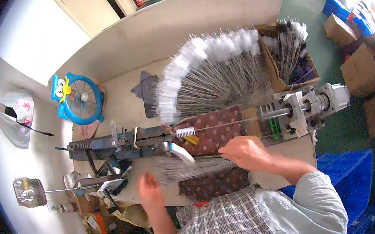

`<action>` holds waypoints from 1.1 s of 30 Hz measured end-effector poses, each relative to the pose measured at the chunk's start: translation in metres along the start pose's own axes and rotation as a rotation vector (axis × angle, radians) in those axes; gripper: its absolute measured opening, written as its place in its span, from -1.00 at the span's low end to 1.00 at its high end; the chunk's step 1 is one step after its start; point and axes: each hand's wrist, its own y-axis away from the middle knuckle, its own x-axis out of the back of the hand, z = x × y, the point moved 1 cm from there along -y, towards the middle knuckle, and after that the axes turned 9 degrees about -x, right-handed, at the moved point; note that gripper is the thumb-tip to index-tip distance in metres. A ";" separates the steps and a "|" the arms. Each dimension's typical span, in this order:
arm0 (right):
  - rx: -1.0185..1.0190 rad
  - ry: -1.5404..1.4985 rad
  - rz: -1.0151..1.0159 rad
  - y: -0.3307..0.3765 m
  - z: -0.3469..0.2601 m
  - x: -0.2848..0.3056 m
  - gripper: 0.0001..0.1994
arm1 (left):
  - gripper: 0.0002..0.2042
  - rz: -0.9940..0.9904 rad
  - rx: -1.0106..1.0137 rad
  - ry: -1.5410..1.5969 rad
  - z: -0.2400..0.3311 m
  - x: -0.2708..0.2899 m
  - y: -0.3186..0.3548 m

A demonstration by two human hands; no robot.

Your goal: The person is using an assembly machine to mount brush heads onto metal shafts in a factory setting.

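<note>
A bench-top machine (103,144) with a motor-driven spindle (283,112) at the right stretches across the table. Between its two ends runs a thin wire carrying a short white bristle brush (185,132), above a brown dotted cloth (219,134). My right hand (246,152) is over the cloth's front edge, fingers pressed together; what they hold, if anything, is too small to make out. A bundle of thin straight wires (192,166) lies just in front. My left hand (150,189), smeared by motion, is near the wires' left end. A curved white piece (182,154) rests between machine and wires.
Finished-looking white brushes (209,64) fan out behind the machine. More stand in a cardboard box (278,71). A blue fan (82,98) and a dark flat device (150,96) are at the back left. A second dotted cloth (215,182) covers the front edge; blue crates (347,178) stand right.
</note>
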 end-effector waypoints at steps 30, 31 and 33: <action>-0.111 0.283 -0.249 0.013 0.024 -0.038 -0.92 | -0.81 -0.565 -0.303 -0.468 -0.045 -0.114 0.038; -0.163 0.281 -0.181 0.014 0.024 -0.035 -0.92 | -0.84 -0.436 -0.178 -0.460 -0.048 -0.134 0.044; -0.204 0.286 -0.108 0.016 0.021 -0.029 -0.93 | -0.90 -0.278 0.187 -0.370 -0.036 -0.166 0.047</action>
